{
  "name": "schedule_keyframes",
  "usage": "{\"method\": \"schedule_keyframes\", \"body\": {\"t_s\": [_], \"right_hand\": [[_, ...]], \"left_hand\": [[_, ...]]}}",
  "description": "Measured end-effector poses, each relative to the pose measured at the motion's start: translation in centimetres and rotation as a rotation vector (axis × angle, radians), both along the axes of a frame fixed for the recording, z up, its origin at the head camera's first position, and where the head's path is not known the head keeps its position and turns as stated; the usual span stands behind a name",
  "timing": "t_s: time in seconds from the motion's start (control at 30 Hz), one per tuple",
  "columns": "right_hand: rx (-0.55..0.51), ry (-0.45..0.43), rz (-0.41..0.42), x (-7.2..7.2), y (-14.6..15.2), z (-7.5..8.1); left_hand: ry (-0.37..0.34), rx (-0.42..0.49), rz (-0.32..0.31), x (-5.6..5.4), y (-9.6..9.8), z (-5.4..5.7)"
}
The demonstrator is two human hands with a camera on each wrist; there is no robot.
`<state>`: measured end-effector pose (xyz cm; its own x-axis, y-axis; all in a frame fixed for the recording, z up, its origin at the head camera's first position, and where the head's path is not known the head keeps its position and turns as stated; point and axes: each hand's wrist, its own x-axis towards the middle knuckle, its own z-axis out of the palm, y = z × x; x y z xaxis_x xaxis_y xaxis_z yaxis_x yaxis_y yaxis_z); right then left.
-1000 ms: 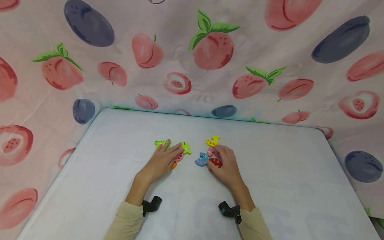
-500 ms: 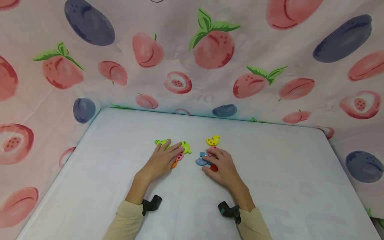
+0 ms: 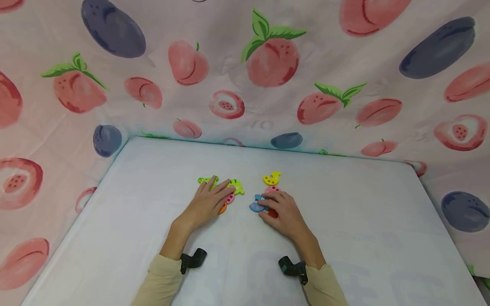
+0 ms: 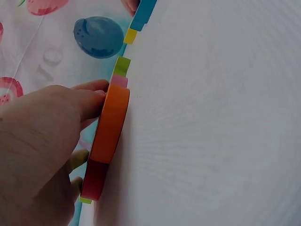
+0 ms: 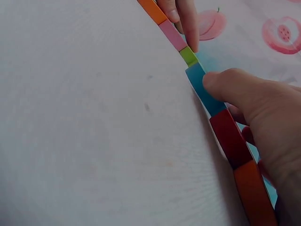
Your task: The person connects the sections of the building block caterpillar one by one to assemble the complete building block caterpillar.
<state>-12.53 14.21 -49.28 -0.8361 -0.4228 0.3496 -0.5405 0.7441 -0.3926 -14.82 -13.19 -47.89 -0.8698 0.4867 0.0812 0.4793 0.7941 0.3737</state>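
Observation:
My left hand (image 3: 204, 205) rests with fingers spread over small animal-shaped pieces. Under and around it lie a green piece (image 3: 203, 180), another green piece (image 3: 238, 187), a dotted pink piece (image 3: 230, 199) and an orange piece (image 3: 222, 209). In the left wrist view a red piece (image 4: 95, 181) shows below the orange one. Fingers of my right hand (image 3: 285, 212) lie across a blue piece (image 3: 255, 207) and partly cover a red piece (image 3: 273, 213). Its thumb touches the blue piece in the right wrist view. A second pink piece (image 3: 273, 188) sits just beyond these fingers.
A yellow duck-shaped piece (image 3: 271, 179) lies farther back on the white table (image 3: 375, 212). One more orange piece (image 5: 254, 193) shows at the bottom of the right wrist view. Fruit-patterned cloth (image 3: 229, 63) hangs behind the table's back edge.
My right hand's fingers have shifted left from the pink and red pieces onto the blue one, covering more of the red piece. The left hand stays almost still.

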Motion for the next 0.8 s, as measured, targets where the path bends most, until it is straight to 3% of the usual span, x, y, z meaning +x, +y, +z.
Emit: {"method": "schedule_keyframes", "body": {"t_s": [0.23, 0.57, 0.8], "right_hand": [[0.016, -0.028, -0.042, -0.14, -0.02, -0.09], [-0.004, -0.020, -0.047, -0.27, -0.07, -0.18], [-0.029, -0.086, -0.085, -0.18, -0.11, -0.16]], "left_hand": [[-0.037, 0.014, 0.006, -0.07, -0.18, -0.11], [-0.010, 0.009, -0.008, -0.20, -0.21, -0.03], [-0.027, 0.010, -0.002, -0.13, -0.25, -0.17]]}}
